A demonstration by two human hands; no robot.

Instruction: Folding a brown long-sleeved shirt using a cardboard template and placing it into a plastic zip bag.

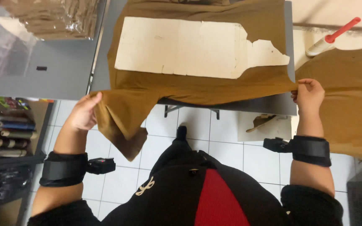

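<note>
A brown T-shirt [197, 90] lies spread over a grey table [281, 104], with a torn white cardboard sheet [189, 48] flat on top of it. My left hand [84, 113] pinches the shirt's near edge at the left, where a sleeve hangs off the table. At the right, my right hand [308, 94] grips the same near edge by the table corner. Both wrists wear black straps.
A second brown shirt [348, 96] lies at the right with a lint roller [329, 37] with a red handle behind it. A stack of bagged brown garments [55, 16] sits on another grey table [38, 75] at left. White floor tiles [231, 142] show below.
</note>
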